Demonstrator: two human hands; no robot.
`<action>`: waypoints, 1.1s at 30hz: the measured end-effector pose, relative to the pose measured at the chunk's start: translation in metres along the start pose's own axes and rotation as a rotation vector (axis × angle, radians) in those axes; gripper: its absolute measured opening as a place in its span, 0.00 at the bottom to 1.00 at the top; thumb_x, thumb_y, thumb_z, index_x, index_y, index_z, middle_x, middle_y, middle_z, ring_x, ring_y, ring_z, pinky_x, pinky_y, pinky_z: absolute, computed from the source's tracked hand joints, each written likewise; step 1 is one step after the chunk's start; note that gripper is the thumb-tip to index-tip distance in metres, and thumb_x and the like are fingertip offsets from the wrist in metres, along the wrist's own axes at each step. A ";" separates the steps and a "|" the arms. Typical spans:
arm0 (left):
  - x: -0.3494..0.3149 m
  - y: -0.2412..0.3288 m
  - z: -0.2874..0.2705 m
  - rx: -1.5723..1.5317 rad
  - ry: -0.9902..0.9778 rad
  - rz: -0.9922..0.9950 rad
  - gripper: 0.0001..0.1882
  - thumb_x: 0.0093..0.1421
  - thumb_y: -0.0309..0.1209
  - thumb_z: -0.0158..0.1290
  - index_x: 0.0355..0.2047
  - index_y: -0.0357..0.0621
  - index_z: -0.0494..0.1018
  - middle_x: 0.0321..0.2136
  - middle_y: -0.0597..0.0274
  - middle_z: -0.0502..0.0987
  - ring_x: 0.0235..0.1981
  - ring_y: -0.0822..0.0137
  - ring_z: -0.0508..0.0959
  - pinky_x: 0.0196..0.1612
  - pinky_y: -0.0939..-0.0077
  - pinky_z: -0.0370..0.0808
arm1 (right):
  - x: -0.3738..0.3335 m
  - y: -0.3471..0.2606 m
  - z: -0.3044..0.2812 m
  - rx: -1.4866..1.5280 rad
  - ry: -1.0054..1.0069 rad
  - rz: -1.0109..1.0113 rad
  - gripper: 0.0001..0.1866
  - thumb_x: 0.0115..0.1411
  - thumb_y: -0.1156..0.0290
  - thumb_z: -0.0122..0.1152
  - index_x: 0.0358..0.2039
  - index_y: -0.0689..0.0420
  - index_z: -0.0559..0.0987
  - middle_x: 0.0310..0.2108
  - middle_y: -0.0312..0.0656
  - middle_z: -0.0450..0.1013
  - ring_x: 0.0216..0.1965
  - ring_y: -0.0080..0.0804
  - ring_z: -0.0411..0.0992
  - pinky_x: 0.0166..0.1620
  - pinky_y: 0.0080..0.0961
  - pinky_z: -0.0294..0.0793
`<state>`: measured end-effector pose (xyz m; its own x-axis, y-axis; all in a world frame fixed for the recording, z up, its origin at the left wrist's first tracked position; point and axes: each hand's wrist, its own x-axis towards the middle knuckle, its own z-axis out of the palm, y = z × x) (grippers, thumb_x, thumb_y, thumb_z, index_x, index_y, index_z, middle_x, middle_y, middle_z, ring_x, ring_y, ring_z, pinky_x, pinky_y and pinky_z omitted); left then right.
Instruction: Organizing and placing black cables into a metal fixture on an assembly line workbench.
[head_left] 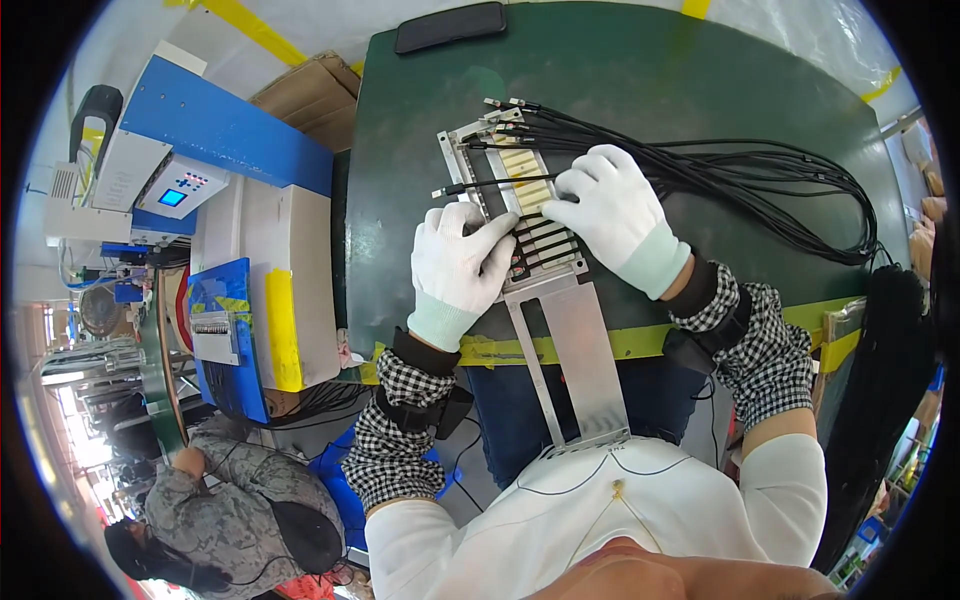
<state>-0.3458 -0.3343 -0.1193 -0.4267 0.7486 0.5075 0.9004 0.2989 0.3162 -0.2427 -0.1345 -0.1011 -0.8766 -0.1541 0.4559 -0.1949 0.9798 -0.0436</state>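
Observation:
A metal fixture (518,163) with a row of pale slots lies on the green table in front of me. Several black cables lie across its slots, and their bundle (690,165) loops off to the right. My left hand (458,260), in a white glove, rests at the fixture's left side. Its thumb and fingers close at the end of one cable. On the other side my right hand (612,215), also gloved, pinches that cable over the slots. The fingertips partly hide it. One cable with a silver connector (440,192) sticks out left above my left hand.
A flat metal plate (590,345) extends from the fixture toward my body. The dark phone (450,28) lies at the table's far edge. Blue-and-white machine (200,150) stands left. Another person (245,500) sits at lower left. Black cables (880,370) hang at the right.

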 end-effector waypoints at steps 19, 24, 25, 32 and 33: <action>0.004 0.015 0.006 0.005 0.242 -0.275 0.10 0.58 0.30 0.56 0.40 0.45 0.79 0.40 0.59 0.77 0.43 0.55 0.75 0.49 0.62 0.70 | -0.025 0.018 -0.020 0.259 0.042 0.108 0.17 0.50 0.71 0.64 0.43 0.54 0.79 0.35 0.38 0.72 0.44 0.38 0.70 0.53 0.37 0.69; 0.002 0.044 -0.003 -0.245 0.132 -0.135 0.07 0.60 0.29 0.54 0.36 0.42 0.78 0.32 0.58 0.76 0.36 0.56 0.76 0.43 0.66 0.71 | -0.022 0.009 -0.020 0.289 0.287 0.052 0.19 0.50 0.68 0.67 0.44 0.51 0.79 0.32 0.37 0.71 0.40 0.37 0.71 0.51 0.36 0.69; 0.003 0.047 -0.004 -0.293 0.095 -0.069 0.06 0.60 0.29 0.54 0.34 0.41 0.78 0.30 0.58 0.76 0.33 0.56 0.76 0.41 0.66 0.72 | -0.022 0.009 -0.019 0.334 0.220 0.041 0.19 0.50 0.67 0.67 0.44 0.50 0.78 0.31 0.36 0.72 0.39 0.37 0.71 0.50 0.36 0.69; 0.007 0.042 -0.011 -0.197 -0.018 0.078 0.04 0.57 0.29 0.55 0.29 0.42 0.75 0.27 0.59 0.73 0.31 0.56 0.72 0.37 0.67 0.68 | -0.021 -0.004 -0.019 0.410 0.184 -0.062 0.17 0.50 0.64 0.69 0.41 0.49 0.79 0.28 0.34 0.73 0.35 0.35 0.72 0.49 0.35 0.69; 0.008 0.041 -0.011 -0.174 -0.051 0.139 0.04 0.57 0.29 0.55 0.28 0.42 0.75 0.27 0.60 0.73 0.31 0.57 0.71 0.37 0.67 0.67 | -0.021 -0.010 -0.018 0.377 0.183 -0.078 0.16 0.50 0.63 0.69 0.40 0.48 0.80 0.28 0.34 0.73 0.35 0.35 0.72 0.48 0.34 0.69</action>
<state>-0.3134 -0.3224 -0.0937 -0.2907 0.8057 0.5161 0.9202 0.0875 0.3817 -0.2147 -0.1386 -0.0942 -0.7672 -0.1673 0.6192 -0.4344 0.8458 -0.3097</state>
